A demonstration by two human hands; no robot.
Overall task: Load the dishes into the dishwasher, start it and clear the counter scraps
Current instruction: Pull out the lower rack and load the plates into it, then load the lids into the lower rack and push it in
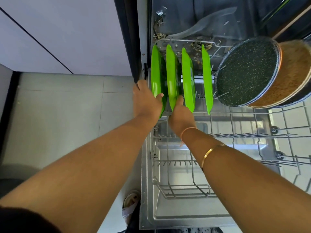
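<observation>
Gripping upright green plates (188, 78) | left hand (146, 100): leftmost | right hand (180, 115): second

Right forearm (235, 165): gold bangle (207, 154), pink band (186, 131).

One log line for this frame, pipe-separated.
phase: loading | left hand: grips leftmost plate | right hand: grips second plate | rack: two more plates upright, pan on edge

We note a floor (67, 106) of pale grey tiles with thin grout lines, softly and evenly lit. Beyond it stands a flat pale cabinet panel (67, 22), crossed by one dark seam (33, 37). A dark strip (8, 106) edges the floor's left side.
</observation>
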